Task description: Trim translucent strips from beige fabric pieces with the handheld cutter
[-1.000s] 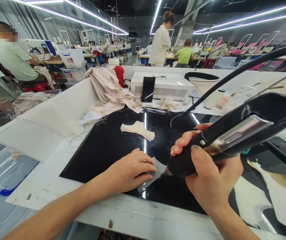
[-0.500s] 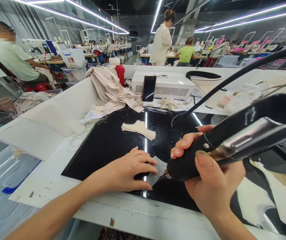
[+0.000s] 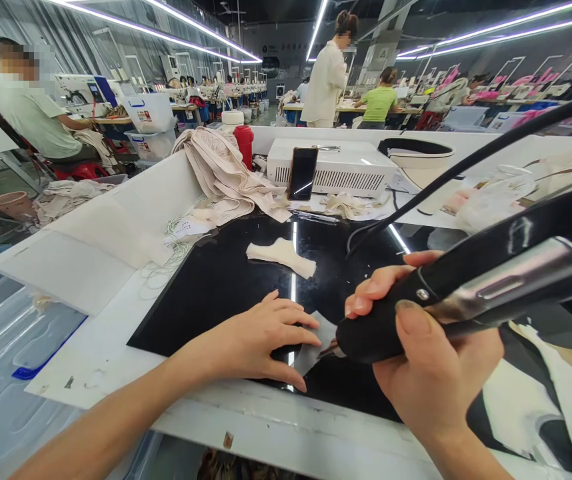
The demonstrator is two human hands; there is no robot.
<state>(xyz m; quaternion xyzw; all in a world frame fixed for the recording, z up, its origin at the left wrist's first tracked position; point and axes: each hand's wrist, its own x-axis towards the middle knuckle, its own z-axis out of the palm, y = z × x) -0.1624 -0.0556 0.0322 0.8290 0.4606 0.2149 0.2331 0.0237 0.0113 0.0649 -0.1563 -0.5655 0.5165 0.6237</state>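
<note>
The right hand grips a black tool, the left hand lies open-fingered on a grey sheet, work there apparently begun, unfinished

Head view: the person's own body shows as two hands and two forearms. Left hand: ungloved; fingers slim, tapering to rounded tips. Left wrist narrow, bare; left forearm smooth, bare, widening toward the lower edge, where the frame cuts it. Right hand: also ungloved, larger in view; fingers partly hidden. Right thumb broad, with a short, rounded nail. Right forearm: bare along its visible length, cropped at lower edge.
</note>
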